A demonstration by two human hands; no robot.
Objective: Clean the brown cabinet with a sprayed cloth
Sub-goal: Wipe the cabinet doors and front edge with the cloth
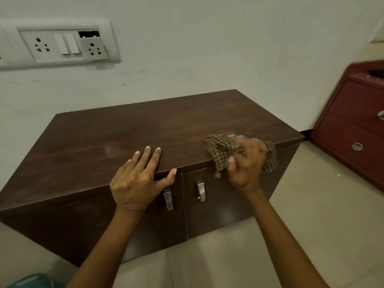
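the cabinet point(124, 132) is set against a pale wall point(207, 48), with its dark brown top turned at an angle across the view. the left hand point(137, 179) is laid flat on the top at the near edge, left of the middle. its fingers are held straight and spread, the thumb is hooked down over the front lip above the left door point(83, 221), and nothing is held in it. the cloth point(220, 146), a brown checked rag, is bunched on the right part of the top at the near edge, and part of it is draped over the lip onto the right door point(224, 208). it is gripped by the right hand point(247, 163), whose fingers are curled into the folds; both are blurred. the two hands are seen apart, with bare top between them. two metal handles point(168, 199) are fixed side by side, one on each door. a white socket panel point(62, 45) is mounted on the wall at far left, with one socket plate tilted loose. a red drawer unit point(351, 129) is placed on the tiled floor point(311, 204) at right, apart from the cabinet. something teal point(31, 281) is cut off at the near left corner and cannot be identified.
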